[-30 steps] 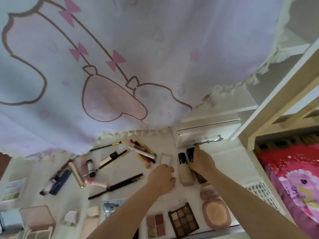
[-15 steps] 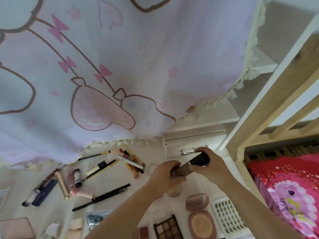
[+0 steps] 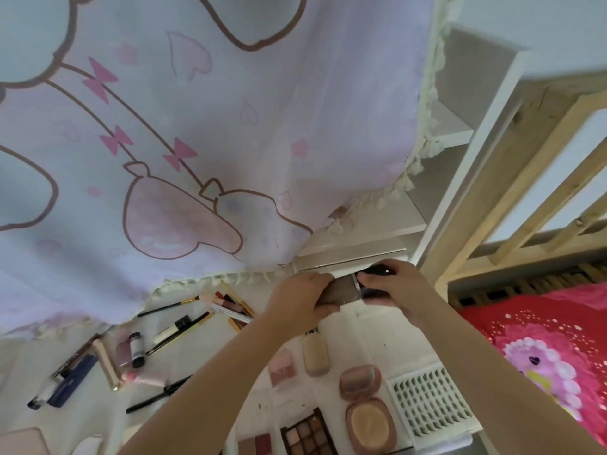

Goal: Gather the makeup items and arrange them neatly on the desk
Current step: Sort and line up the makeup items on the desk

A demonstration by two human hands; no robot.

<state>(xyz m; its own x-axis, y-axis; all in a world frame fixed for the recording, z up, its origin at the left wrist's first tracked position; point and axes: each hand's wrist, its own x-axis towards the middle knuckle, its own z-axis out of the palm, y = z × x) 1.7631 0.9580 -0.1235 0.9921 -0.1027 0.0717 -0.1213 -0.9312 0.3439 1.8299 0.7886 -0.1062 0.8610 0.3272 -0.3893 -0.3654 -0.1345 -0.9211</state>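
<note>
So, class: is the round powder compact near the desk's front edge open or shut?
Open. The compact is hinged wide, its lid lying flat behind the base, and the beige powder pan faces up.

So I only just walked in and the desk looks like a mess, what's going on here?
A person is sorting makeup on the desk. Both hands hold one bottle above it: the left hand grips the brownish body of the bottle, the right hand its black cap. Brushes and pencils lie scattered to the left; a powder compact and an eyeshadow palette lie nearer the person.
</note>
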